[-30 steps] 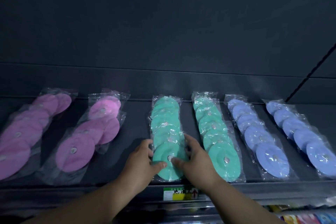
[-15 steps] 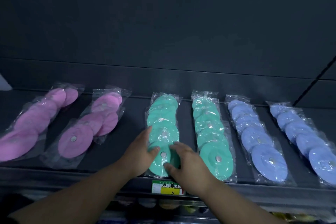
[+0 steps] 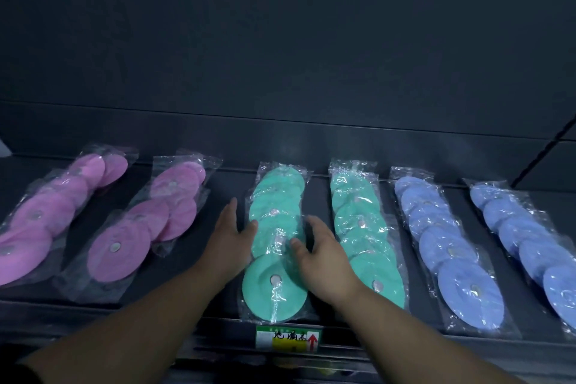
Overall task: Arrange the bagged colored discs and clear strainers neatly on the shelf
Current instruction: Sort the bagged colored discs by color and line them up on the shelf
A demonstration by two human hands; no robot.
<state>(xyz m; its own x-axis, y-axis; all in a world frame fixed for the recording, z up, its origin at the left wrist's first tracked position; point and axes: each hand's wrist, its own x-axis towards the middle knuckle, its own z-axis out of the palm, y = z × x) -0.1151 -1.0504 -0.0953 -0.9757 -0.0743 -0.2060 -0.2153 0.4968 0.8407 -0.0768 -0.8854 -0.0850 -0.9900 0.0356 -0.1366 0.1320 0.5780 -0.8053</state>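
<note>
While both hands work at the middle of the shelf [image 3: 318, 196], six clear bags of coloured discs lie side by side on it, each running from the front edge toward the dark back panel [image 3: 280, 56]. From left to right they are the outer pink bag [image 3: 46, 215], the inner pink bag [image 3: 146, 221], the left green bag [image 3: 274, 215], the right green bag [image 3: 364, 237], the inner blue bag [image 3: 442, 243] and the outer blue bag [image 3: 526, 240]. The two pink bags lie askew, slanting to the right, with their discs bunched unevenly; the green and blue bags show discs overlapping in single rows. The left hand [image 3: 229, 237] lies flat along the left side of the left green bag, fingers straight and thumb touching the plastic. The right hand [image 3: 321, 256] is spread against that bag's right side, fingers loosely bent at its edge and thumb resting on top. A price label [image 3: 288, 340] with handwritten characters and a red arrow sits on the shelf's front rail just below this bag.
</note>
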